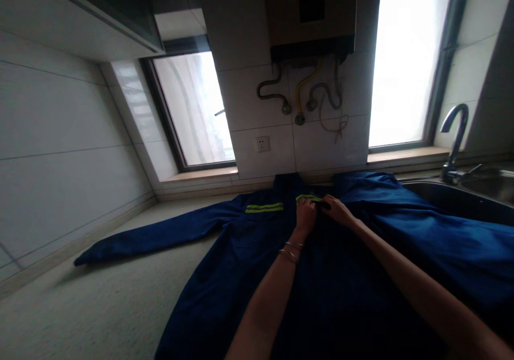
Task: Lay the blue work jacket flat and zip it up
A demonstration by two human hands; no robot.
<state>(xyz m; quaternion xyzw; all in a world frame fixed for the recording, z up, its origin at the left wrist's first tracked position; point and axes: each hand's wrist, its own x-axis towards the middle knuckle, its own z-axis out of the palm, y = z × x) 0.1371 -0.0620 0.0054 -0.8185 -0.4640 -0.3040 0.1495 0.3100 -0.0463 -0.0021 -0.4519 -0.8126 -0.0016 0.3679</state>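
A dark blue work jacket is spread over the countertop, its collar towards the wall and one sleeve stretched out to the left. Yellow-green striped bands cross its chest; the left band is fully visible, while the right band is partly covered by my fingers. My left hand, with bangles on the wrist, has its fingers curled on the cloth at that right band. Close beside it, my right hand pinches the jacket at the band's right end. More blue cloth lies bunched on the right, reaching the sink.
Speckled countertop shows on the left. At the right are a metal sink and a curved faucet. A water heater with hoses hangs on the tiled wall above a socket, between two windows.
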